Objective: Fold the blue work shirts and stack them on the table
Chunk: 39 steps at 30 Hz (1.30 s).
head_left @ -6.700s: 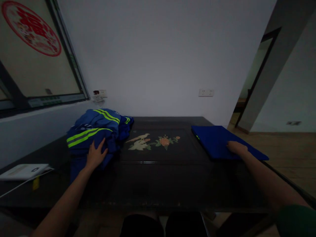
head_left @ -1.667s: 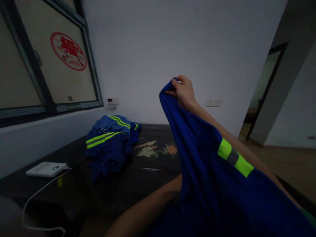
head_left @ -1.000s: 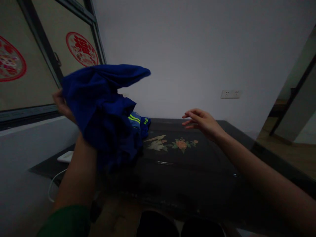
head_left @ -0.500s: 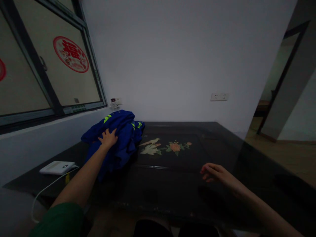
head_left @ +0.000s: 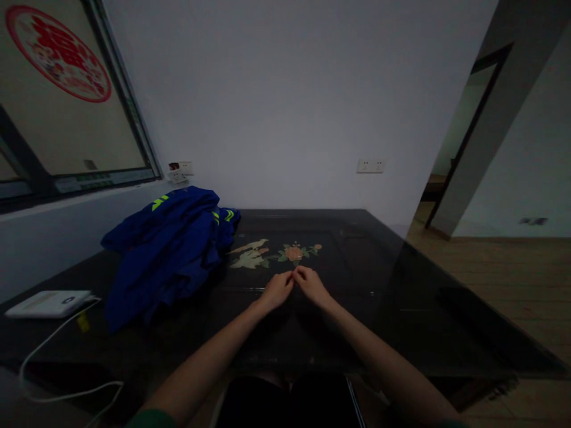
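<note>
The blue clothes (head_left: 172,258) lie heaped on the table (head_left: 379,249) to the person's left, slanting away rightward, nearer the left hand (head_left: 277,289) — curled against the likewise curled right hand (head_left: 312,286), any pinch hidden.

The desk (head_left: 357,252) spans the lower frame, the wall (head_left: 285,101) behind it. Left of centre on the desk lies the clothes heap (head_left: 169,255); nearer the left edge lies a device (head_left: 47,304), its cable (head_left: 47,400) hanging at lower left. The window (head_left: 84,137) is upper left.
</note>
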Each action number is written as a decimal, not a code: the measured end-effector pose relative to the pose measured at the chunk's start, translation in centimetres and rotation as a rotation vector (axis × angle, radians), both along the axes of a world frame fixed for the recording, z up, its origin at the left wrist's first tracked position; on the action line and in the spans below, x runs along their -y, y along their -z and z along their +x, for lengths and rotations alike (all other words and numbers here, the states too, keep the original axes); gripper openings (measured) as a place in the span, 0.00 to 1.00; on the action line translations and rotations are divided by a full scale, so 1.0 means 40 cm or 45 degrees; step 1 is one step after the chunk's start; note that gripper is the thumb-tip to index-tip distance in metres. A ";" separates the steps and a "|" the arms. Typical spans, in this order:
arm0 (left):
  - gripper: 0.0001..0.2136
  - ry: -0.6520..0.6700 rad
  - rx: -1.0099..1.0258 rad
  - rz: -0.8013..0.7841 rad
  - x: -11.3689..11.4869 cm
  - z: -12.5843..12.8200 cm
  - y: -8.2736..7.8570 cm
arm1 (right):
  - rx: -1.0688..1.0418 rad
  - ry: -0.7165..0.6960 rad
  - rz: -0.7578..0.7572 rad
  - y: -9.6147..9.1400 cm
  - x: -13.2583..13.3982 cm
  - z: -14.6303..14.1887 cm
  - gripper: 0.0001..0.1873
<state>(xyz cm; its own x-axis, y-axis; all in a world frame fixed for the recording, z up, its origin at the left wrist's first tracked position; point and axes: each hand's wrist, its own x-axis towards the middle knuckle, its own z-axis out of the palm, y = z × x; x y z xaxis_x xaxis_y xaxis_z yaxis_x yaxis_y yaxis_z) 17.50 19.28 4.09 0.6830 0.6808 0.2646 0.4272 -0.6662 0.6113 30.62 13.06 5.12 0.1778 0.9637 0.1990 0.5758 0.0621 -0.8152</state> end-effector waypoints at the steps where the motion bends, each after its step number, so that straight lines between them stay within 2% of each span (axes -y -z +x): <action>1: 0.10 -0.033 0.014 0.001 0.011 0.003 0.016 | 0.059 0.034 0.015 0.017 -0.010 -0.015 0.13; 4: 0.12 -0.077 0.058 0.003 0.010 -0.018 0.029 | 0.103 0.030 0.012 0.057 -0.009 -0.035 0.15; 7: 0.12 -0.019 0.094 0.011 -0.003 -0.037 0.021 | 0.136 -0.044 0.028 0.072 0.010 -0.032 0.16; 14: 0.11 0.122 0.140 0.051 0.008 -0.036 0.009 | 0.173 -0.142 0.080 0.052 0.025 -0.020 0.16; 28: 0.13 0.103 0.259 0.019 0.024 -0.027 -0.003 | 0.193 -0.258 0.126 0.045 0.033 -0.019 0.14; 39: 0.14 0.114 0.257 0.046 0.029 -0.028 -0.004 | 0.194 -0.267 0.112 0.041 0.036 -0.019 0.14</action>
<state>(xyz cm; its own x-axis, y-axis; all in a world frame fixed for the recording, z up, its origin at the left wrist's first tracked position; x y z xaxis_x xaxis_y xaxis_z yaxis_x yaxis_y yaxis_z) 16.37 18.13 4.24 0.6711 0.6073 0.4252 0.2369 -0.7191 0.6532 29.85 11.60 3.49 -0.0618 0.9542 0.2926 0.6584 0.2593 -0.7066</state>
